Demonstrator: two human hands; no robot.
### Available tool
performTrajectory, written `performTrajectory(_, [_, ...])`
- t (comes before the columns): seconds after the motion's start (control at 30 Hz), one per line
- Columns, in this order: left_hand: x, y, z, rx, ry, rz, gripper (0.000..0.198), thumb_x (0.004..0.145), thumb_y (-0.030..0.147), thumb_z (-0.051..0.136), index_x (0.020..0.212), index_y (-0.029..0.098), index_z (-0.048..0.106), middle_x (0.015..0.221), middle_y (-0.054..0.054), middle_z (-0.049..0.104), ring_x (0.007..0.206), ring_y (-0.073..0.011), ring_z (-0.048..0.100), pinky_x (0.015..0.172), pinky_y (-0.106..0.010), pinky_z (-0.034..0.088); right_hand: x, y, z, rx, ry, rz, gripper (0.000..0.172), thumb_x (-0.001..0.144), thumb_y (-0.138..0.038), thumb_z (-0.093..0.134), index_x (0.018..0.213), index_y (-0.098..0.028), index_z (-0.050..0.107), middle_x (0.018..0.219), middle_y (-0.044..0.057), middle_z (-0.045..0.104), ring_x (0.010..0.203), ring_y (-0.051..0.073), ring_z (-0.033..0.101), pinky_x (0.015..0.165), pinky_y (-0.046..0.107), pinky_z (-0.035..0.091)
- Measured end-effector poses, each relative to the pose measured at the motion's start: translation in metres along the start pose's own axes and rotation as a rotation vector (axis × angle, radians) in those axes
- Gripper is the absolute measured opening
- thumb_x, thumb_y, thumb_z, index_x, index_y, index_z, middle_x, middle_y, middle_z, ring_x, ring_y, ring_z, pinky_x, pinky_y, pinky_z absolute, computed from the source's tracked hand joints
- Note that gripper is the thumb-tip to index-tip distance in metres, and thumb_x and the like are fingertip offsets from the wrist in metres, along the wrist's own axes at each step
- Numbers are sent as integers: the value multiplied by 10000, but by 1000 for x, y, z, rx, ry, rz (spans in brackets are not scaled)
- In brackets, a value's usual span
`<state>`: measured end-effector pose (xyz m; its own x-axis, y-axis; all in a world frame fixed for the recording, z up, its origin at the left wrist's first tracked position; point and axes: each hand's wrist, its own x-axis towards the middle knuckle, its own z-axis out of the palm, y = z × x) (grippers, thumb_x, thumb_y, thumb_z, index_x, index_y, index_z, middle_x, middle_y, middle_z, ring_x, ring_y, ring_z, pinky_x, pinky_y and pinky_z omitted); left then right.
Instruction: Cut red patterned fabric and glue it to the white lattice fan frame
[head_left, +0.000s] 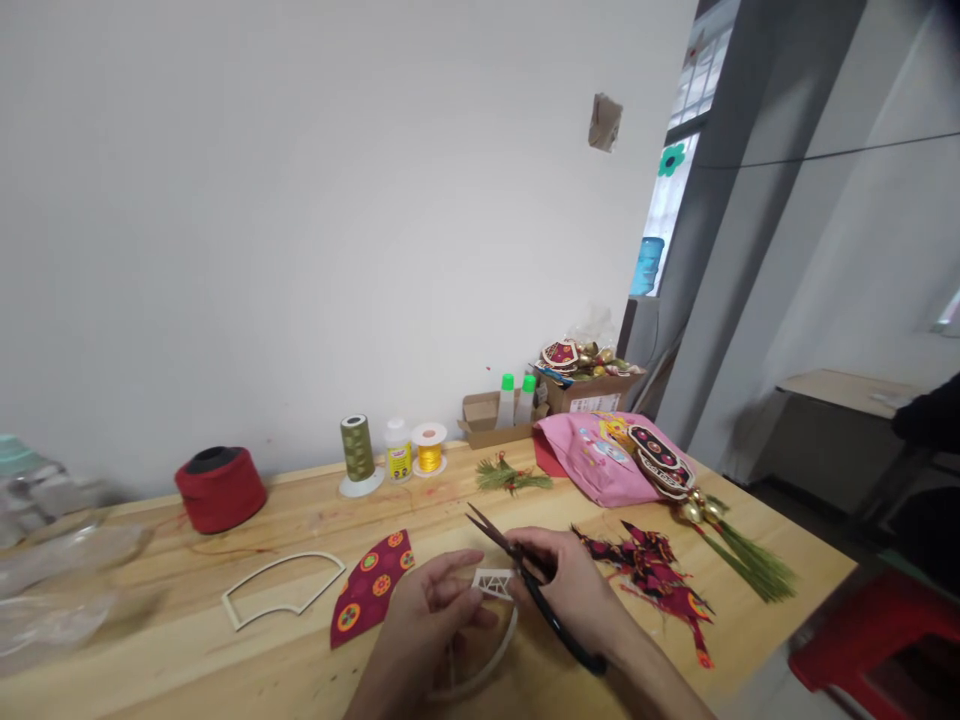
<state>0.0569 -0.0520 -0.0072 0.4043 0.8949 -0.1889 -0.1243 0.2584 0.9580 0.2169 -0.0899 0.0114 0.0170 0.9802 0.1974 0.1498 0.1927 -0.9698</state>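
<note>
Clock read from the hands, left edge of the desk [172, 660]: at 9 o'clock, clear plastic [67, 560] is bunched up, and near 10 a red thread cone [221, 490] is stood well back, perhaps so that elbow room is kept. Back at 9, a fan-shaped outline [231, 612] is laid flat, with a maroon patterned cloth [373, 588] set just beside the left hand, likely for easy reach. Toward 11, a green spool [357, 448], a white bottle [399, 450] and a yellow spool [430, 455] are lined up by the wall, stood upright presumably to save space.

And here's the left hand [442, 610]: half curled, the pale openwork frame [493, 582] pinched between thumb and fingers, its latticed end held up, apparently for steadiness. Straight up at 12, a green tassel [512, 475] is laid.

Over to the right hand [570, 580]: closed around the scissors [551, 610], gripped near the pivot, probably for tip control; blades slightly parted toward 11, handles trailed toward 5. Whether the frame is touched by these fingers cannot be told.

At 1, a pink bag [585, 460] is spread, an ornament [660, 462] rested on it; at 3, maroon scraps [652, 570] are heaped, seemingly pushed aside.
</note>
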Motion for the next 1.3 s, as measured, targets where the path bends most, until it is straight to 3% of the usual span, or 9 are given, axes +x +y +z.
performTrajectory(0.1, [-2,9,-1,-184,134,-19,539,508,262,753,984,110,550,749,-102,703,657,-198,649,477,-219,463,-1,3,2,158,138,62,238,518,-99,615,750,-152,612,543,-63,529,489,81,472,479,175,358])
performTrajectory(0.17, [-4,12,1,-400,161,-8,528,565,257,714,1046,129,535,900,-111,687,846,-226,627,635,-278,508,-2,8,4,318,291,104,291,524,-178,674,795,-160,572,498,-87,464,422,60,412,415,163,311])
performTrajectory(0.27, [-4,6,9,-582,44,17,490,584,219,696,1049,152,561,1037,-116,644,1016,-248,548,807,-335,470,-4,14,11,533,440,121,351,565,-279,696,847,-184,510,495,-98,429,410,56,407,404,160,303])
performTrajectory(0.37, [-2,-6,17,-545,-37,73,428,560,147,712,977,177,617,1072,-105,631,1021,-256,543,857,-343,438,-5,14,23,569,448,101,358,580,-282,703,848,-185,487,514,-93,436,434,56,415,421,159,312])
performTrajectory(0.53, [-6,-5,20,-469,-41,58,313,622,162,669,932,139,629,1008,-110,658,977,-245,569,841,-323,447,-5,12,30,316,330,73,267,633,-259,651,831,-175,493,568,-56,489,485,80,444,467,185,346])
performTrajectory(0.7, [-14,14,19,-444,123,-108,371,637,108,634,1000,91,560,834,-114,694,761,-223,640,707,-332,503,-9,14,-2,-379,292,-168,241,657,-156,572,895,-181,547,742,17,534,678,159,488,630,267,393])
performTrajectory(0.83, [-14,16,18,-484,81,-143,322,655,81,587,975,57,572,806,-128,691,723,-210,637,703,-338,500,-23,13,-27,-768,170,-248,332,616,-68,534,922,-195,553,784,34,511,768,193,471,675,295,372])
performTrajectory(1.07, [-3,-5,13,-373,-21,-39,356,478,128,746,827,127,675,813,-108,703,777,-220,632,715,-282,472,-32,20,-28,-837,75,-179,373,577,-33,491,883,-226,582,780,27,499,771,175,477,657,258,357])
performTrajectory(1.3, [2,-13,6,-215,-15,-104,353,461,220,764,796,136,691,767,-98,707,768,-245,632,792,-351,434,-25,26,-26,-889,124,-104,301,615,-76,489,843,-228,611,724,17,498,700,161,488,581,233,335])
